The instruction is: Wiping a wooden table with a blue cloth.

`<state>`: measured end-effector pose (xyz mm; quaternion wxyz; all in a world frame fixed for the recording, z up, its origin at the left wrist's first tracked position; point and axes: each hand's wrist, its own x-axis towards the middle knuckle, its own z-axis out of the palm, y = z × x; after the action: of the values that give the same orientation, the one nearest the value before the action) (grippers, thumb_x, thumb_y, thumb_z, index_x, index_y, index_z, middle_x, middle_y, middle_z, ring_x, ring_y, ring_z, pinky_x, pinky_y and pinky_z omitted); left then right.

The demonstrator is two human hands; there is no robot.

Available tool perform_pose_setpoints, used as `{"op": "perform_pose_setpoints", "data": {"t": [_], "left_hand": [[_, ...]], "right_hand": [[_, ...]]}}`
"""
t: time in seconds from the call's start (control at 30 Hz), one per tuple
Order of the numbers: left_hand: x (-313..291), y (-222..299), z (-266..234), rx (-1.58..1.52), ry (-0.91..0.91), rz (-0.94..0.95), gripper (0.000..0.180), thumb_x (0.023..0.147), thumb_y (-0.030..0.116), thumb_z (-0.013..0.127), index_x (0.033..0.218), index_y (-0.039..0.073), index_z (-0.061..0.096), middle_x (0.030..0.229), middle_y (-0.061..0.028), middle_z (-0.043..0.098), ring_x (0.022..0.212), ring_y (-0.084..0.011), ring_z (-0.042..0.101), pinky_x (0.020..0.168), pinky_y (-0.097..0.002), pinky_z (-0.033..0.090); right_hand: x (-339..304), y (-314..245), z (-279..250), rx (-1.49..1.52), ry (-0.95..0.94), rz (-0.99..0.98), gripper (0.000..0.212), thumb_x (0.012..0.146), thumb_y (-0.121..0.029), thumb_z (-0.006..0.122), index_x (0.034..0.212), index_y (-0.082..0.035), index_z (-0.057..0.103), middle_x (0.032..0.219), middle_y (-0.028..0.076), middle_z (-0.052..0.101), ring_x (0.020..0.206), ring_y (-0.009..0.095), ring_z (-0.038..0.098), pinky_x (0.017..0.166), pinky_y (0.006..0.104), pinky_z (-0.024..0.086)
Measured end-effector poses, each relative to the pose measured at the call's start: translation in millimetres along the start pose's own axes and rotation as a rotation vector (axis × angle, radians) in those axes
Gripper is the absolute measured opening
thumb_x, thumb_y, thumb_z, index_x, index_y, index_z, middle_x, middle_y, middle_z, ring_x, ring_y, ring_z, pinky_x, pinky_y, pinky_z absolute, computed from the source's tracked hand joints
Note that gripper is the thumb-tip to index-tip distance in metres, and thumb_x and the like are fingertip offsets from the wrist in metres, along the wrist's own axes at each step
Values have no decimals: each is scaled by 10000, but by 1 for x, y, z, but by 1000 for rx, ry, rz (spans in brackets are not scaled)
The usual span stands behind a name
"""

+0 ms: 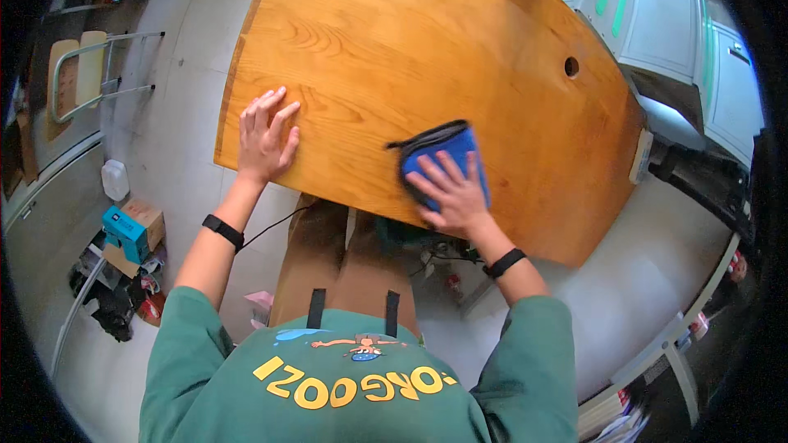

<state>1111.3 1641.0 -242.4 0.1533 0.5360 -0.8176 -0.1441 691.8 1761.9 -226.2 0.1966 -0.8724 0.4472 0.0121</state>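
A folded blue cloth [443,143] with a dark edge lies on the wooden tabletop [369,57], near its front edge. My right hand [454,197] rests flat on the cloth with its fingers spread, pressing on it rather than wrapped round it. The cloth's underside is hidden. Toward the table's left front corner, my left hand [267,138] lies on the bare wood, its fingers stretched out and apart. Nothing is in that hand.
The tabletop has a round hole [571,66] at the right. Grey cabinets [661,25] stand beyond the right edge. On the floor at left are a blue box [125,234], a white jug [115,180] and a metal-framed chair [90,74].
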Motion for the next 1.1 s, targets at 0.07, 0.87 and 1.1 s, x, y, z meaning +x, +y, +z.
{"op": "perform_pose_setpoints", "data": {"t": [0.07, 0.87, 1.1], "left_hand": [[-1, 0, 0, 10, 0, 5, 439, 940, 247, 689, 1373, 181, 669, 1555, -87, 535, 1459, -318, 468, 1240, -507, 354], [3, 0, 5, 71, 84, 57, 340, 1021, 177, 617, 1350, 124, 685, 1508, -118, 599, 1406, -314, 537, 1181, -456, 394], [4, 9, 7, 45, 143, 68, 298, 994, 210, 670, 1288, 165, 686, 1445, -76, 610, 1318, -302, 575, 1104, -461, 439]], "right_hand": [[-37, 41, 7, -47, 145, 161, 828, 867, -606, 660, 1625, -314, 493, 1773, 32, 320, 1665, 326, 178, 1295, 710, -22], [-146, -34, 44, 98, 296, 642, 742, 1013, -614, 508, 1646, -231, 465, 1796, 63, 257, 1669, 353, 143, 1276, 726, 18], [-136, -25, 51, -76, 333, 783, 627, 1110, -503, 381, 1681, -243, 405, 1808, 35, 220, 1671, 347, 131, 1281, 706, 13]]}}
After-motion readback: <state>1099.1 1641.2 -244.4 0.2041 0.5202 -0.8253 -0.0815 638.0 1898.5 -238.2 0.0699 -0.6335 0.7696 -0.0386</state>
